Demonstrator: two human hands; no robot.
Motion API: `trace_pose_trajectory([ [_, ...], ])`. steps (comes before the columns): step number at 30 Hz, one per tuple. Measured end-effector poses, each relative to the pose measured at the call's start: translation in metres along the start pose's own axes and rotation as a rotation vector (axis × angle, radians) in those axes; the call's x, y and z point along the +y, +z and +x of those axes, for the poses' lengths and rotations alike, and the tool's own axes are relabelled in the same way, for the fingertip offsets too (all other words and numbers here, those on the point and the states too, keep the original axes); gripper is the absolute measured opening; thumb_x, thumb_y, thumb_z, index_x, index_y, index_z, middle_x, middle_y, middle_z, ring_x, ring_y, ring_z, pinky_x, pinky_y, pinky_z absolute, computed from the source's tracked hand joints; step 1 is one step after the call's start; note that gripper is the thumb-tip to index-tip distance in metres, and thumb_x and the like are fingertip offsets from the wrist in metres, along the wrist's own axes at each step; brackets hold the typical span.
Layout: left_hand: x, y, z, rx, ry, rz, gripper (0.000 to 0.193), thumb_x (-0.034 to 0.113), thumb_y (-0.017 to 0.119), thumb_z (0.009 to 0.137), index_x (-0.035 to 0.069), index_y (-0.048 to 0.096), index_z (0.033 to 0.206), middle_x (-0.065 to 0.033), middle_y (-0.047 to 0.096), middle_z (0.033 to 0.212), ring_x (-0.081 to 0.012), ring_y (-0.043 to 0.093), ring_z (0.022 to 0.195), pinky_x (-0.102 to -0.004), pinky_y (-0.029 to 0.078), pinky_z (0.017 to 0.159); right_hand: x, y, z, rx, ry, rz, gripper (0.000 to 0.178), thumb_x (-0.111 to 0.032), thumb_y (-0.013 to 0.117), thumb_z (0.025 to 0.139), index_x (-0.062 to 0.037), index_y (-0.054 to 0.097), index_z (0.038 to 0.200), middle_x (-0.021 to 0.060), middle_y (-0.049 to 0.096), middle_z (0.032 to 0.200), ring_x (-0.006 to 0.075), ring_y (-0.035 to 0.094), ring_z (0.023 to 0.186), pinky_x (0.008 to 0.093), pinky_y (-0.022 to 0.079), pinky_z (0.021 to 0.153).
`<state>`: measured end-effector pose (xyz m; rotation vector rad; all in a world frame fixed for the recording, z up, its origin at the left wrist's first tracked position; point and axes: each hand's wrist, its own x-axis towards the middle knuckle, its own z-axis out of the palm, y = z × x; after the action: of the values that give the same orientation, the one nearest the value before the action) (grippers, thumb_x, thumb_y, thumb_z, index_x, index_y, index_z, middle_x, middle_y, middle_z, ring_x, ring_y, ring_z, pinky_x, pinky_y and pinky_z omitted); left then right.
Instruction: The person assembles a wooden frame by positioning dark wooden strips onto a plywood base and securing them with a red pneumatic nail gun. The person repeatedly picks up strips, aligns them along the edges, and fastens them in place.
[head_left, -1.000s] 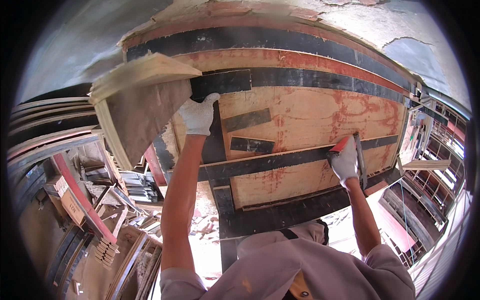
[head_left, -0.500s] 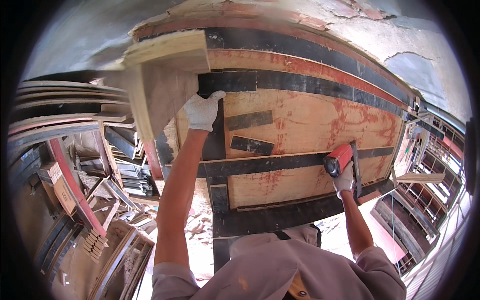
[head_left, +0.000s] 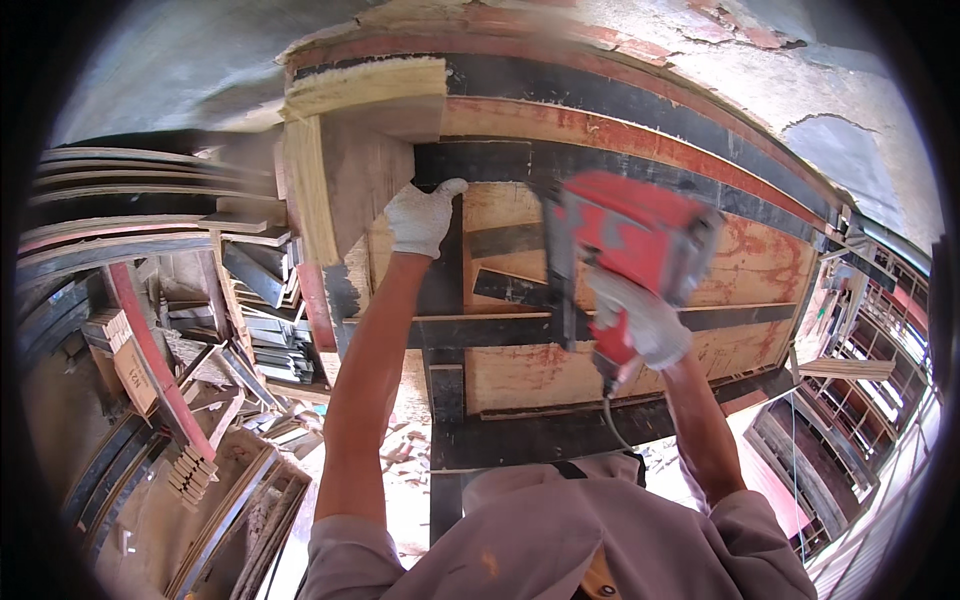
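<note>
My left hand (head_left: pixel 420 218), in a white glove, is closed at the near end of a short black wooden strip (head_left: pixel 475 158). Its thumb lies along the strip's lower edge; the other fingers are partly hidden. Touching that spot is an angled piece of pale, raw-edged timber (head_left: pixel 345 170). In my right hand (head_left: pixel 645 322), also gloved, is a red nail gun (head_left: pixel 635 235), blurred by motion, held above the panel with a hose hanging from its handle. Below them spreads a large plywood panel (head_left: pixel 740 260) with black wooden battens (head_left: pixel 700 320).
A loose offcut (head_left: pixel 510 287) lies on the panel. At left are stacked boards (head_left: pixel 150 190), a leaning red plank (head_left: pixel 160 360) and a carton (head_left: pixel 130 375) with wooden strips. Cracked plaster (head_left: pixel 640 40) borders the far side. Metal racking (head_left: pixel 880 340) stands at right.
My right hand has brought the nail gun up and left from the panel's right side, turning it. My left hand, the black strip and the angled timber have shifted slightly right.
</note>
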<state>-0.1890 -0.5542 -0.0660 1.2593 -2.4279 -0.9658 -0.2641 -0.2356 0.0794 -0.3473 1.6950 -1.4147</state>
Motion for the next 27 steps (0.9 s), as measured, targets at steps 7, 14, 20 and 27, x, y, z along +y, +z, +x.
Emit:
trace_pose_trajectory([
  [7, -0.023, 0.018, -0.003, 0.069, 0.077, -0.11, 0.074, 0.036, 0.092, 0.074, -0.003, 0.059, 0.128, -0.0256, 0.064, 0.123, -0.0447, 0.06, 0.116, -0.0504, 0.048, 0.096, -0.057, 0.079, 0.114, -0.028, 0.507, 0.131, 0.022, -0.021, 0.07, 0.095, -0.0016, 0.069, 0.104, -0.0003, 0.049, 0.067, 0.011, 0.051, 0.056, 0.0285, 0.047, 0.054],
  [14, -0.013, 0.01, -0.005, -0.117, -0.069, -0.278, 0.063, 0.028, 0.089, 0.077, -0.002, 0.062, 0.126, -0.0238, 0.067, 0.12, -0.0441, 0.062, 0.114, -0.0507, 0.047, 0.099, -0.046, 0.082, 0.138, 0.011, 0.483, 0.301, 0.011, -0.012, 0.07, 0.096, -0.0022, 0.071, 0.093, 0.0037, 0.06, 0.062, 0.013, 0.055, 0.048, 0.0301, 0.043, 0.042],
  [20, -0.005, 0.0, -0.001, -0.111, -0.027, -0.056, 0.051, 0.047, 0.077, 0.088, 0.003, 0.072, 0.114, -0.0267, 0.073, 0.099, -0.0444, 0.07, 0.1, -0.0499, 0.057, 0.083, -0.047, 0.088, 0.143, 0.026, 0.519, 0.19, 0.011, -0.014, 0.072, 0.094, -0.0033, 0.07, 0.091, 0.0043, 0.06, 0.06, 0.0126, 0.055, 0.046, 0.0297, 0.044, 0.043],
  [27, -0.016, 0.008, -0.001, -0.029, 0.093, -0.193, 0.057, 0.021, 0.084, 0.081, -0.002, 0.061, 0.128, -0.0236, 0.065, 0.126, -0.0418, 0.061, 0.12, -0.0482, 0.047, 0.101, -0.052, 0.088, 0.14, -0.003, 0.496, 0.139, 0.01, -0.011, 0.071, 0.093, -0.005, 0.068, 0.085, 0.0036, 0.059, 0.057, 0.013, 0.056, 0.046, 0.0306, 0.044, 0.043],
])
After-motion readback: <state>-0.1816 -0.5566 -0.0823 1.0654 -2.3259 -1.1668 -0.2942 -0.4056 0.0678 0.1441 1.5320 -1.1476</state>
